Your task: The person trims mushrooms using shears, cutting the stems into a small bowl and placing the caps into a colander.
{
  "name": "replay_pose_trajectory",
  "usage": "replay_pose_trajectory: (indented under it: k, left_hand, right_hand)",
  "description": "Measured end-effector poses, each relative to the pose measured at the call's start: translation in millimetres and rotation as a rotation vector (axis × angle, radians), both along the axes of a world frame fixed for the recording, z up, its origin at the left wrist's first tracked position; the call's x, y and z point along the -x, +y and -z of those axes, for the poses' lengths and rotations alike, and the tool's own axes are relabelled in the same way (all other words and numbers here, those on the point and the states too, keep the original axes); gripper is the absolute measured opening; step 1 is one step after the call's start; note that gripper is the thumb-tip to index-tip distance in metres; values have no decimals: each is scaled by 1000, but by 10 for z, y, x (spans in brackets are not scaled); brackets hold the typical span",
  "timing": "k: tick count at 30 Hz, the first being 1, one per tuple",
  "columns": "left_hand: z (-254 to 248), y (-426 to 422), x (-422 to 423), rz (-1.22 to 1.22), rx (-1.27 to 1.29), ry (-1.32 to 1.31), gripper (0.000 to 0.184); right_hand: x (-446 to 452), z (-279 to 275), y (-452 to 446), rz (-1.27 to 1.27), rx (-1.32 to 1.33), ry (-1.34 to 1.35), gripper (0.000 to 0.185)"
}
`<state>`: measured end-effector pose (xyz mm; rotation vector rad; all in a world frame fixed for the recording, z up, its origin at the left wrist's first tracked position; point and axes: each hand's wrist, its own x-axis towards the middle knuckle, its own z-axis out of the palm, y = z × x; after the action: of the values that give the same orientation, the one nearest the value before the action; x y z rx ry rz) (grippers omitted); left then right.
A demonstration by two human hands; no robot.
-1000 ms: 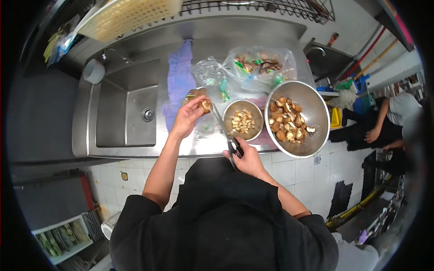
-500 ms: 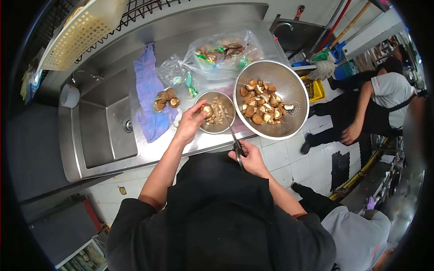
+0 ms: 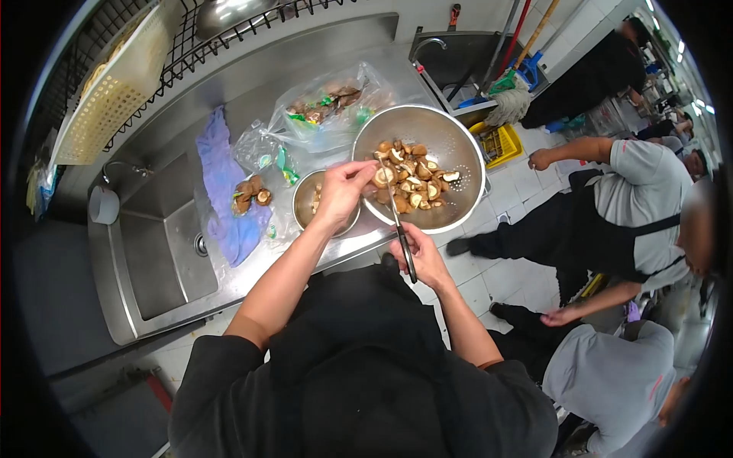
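My left hand pinches a mushroom, pale cut side up, over the left part of a perforated metal colander. In my right hand are black-handled scissors, their blades reaching up to that mushroom. Brown mushroom pieces lie in the colander. A smaller steel bowl with pale pieces sits to the left, partly hidden by my left hand. Further left, a few whole mushrooms rest beside a purple cloth. Behind stands a clear plastic bag of mushrooms.
A sink is at the left of the steel counter. A pale perforated basket hangs over the back left on a wire rack. A yellow crate and a mop stand at the right, near several co-workers.
My left hand has carried the mushroom right, from over the small bowl to over the colander. The scissors have followed and now touch or overlap it. The view has turned right.
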<state>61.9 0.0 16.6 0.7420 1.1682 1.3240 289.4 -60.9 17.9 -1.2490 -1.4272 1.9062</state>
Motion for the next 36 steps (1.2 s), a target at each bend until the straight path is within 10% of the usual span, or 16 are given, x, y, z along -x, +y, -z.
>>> replay_pose_trajectory:
  k: [12, 15, 19, 36]
  left_hand:
    - [254, 145, 336, -204, -138, 381, 30]
    - [423, -147, 982, -472, -222, 843, 22]
    - [837, -578, 1684, -398, 395, 1671, 24]
    - [1329, -842, 1989, -189, 179, 1217, 44]
  right_hand:
    - [-28, 194, -44, 431, 103, 270, 43]
    - [19, 38, -19, 496, 223, 431, 47]
    - [109, -40, 50, 427, 184, 368, 45]
    - [867, 254, -135, -189, -299, -159, 57]
